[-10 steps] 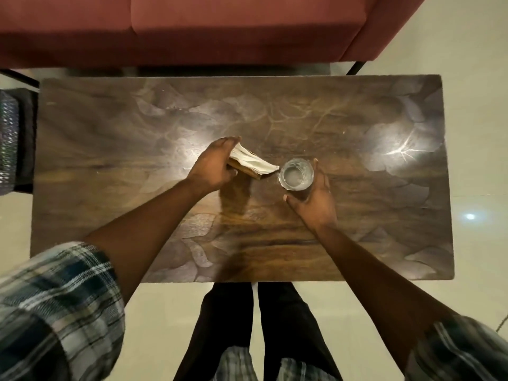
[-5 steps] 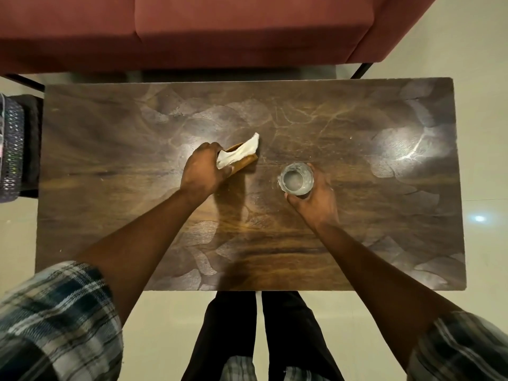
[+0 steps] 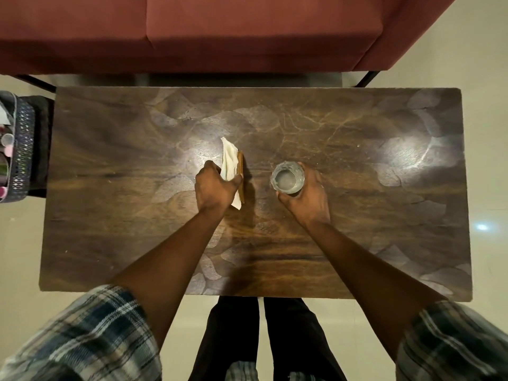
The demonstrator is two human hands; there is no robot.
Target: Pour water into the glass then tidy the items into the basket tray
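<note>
A red sofa (image 3: 247, 28) stands beyond the dark wooden table (image 3: 110, 215).

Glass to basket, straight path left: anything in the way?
Yes: the left hand, gripping the napkin holder, sits between the glass in the right hand and the basket past the left end of the table. Nothing else shows on that line.

Both sleeves are plaid, dark blue and grey crossed with white lines. The left sleeve (image 3: 82, 339) and right sleeve (image 3: 453, 342) end well behind the left grip (image 3: 215, 188) and right grip (image 3: 308, 199), leaving the forearms bare. Black trousers (image 3: 233, 334) show between them.
</note>
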